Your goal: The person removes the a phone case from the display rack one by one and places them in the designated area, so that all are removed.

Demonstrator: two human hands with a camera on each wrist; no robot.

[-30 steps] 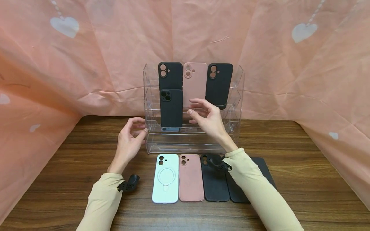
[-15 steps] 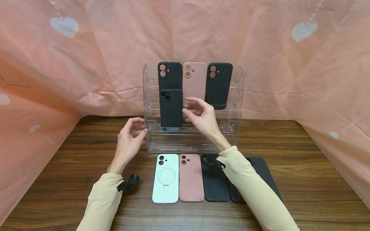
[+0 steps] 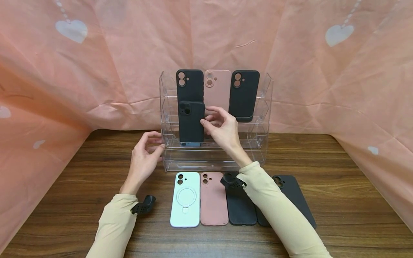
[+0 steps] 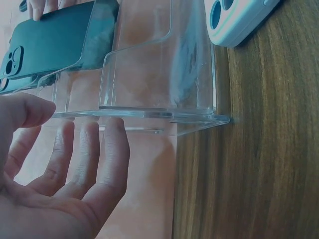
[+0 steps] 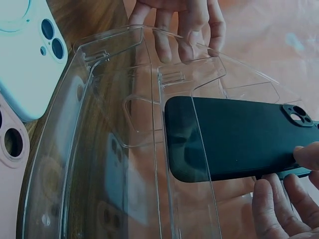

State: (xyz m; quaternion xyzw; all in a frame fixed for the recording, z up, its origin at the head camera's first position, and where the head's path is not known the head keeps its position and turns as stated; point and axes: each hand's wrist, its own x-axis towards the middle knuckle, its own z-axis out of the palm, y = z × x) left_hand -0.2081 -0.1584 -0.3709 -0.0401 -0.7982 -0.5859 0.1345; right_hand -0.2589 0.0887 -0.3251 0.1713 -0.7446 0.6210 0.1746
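Observation:
My right hand [image 3: 224, 130] pinches the right edge of a black phone case [image 3: 191, 123], thumb on its face and fingers behind. The case stands in a middle tier of a clear acrylic display rack [image 3: 213, 166], its lower end behind the tier's front lip in the right wrist view. My left hand [image 3: 145, 154] rests its fingertips and thumb against the rack's left side panel [image 4: 144, 113], fingers loosely bent. On the tier behind stand another black case [image 3: 189, 84], a pink case [image 3: 217, 89] and a black case [image 3: 245, 93] at the right.
On the wooden table [image 3: 96, 172] before the rack lie a white case with a ring [image 3: 185, 211], a pink case [image 3: 213, 204] and several black cases [image 3: 242, 208], partly under my right sleeve. A pink curtain [image 3: 135, 71] hangs behind and at both sides.
My right hand has moved left from in front of the pink case and taken hold of the black case's edge. That case's top has tipped slightly forward. The left hand has stayed put.

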